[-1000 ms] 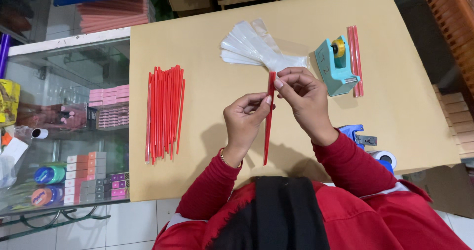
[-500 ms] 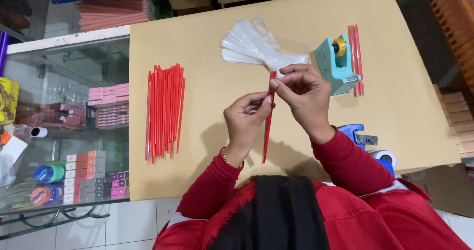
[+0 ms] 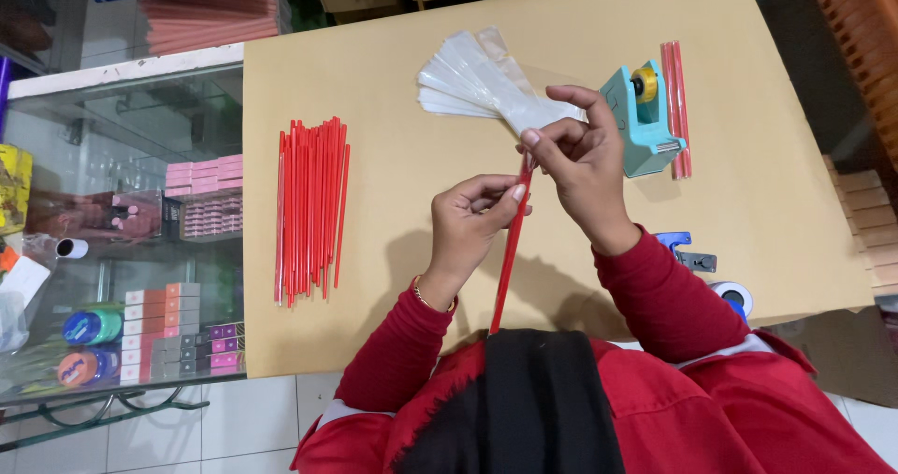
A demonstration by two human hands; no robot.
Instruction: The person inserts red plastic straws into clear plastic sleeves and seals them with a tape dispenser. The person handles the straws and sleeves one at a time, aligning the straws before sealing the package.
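Held up over the tan table point(image 3: 393, 81) — one long thin red stick point(image 3: 510, 254), pinched by both hands.

Left hand point(image 3: 468, 226) closed around the stick's middle, right hand point(image 3: 585, 160) pinching its top end with fingertips, just in front of a fan of clear plastic sleeves point(image 3: 477, 81). Nearby — a teal tape dispenser point(image 3: 636, 118) to the right, a pile of red sticks point(image 3: 311, 207) lying well off to the left.

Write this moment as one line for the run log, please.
left hand: holds red stick | right hand: pinches stick top | table: red stick pile, clear sleeves, teal tape dispenser
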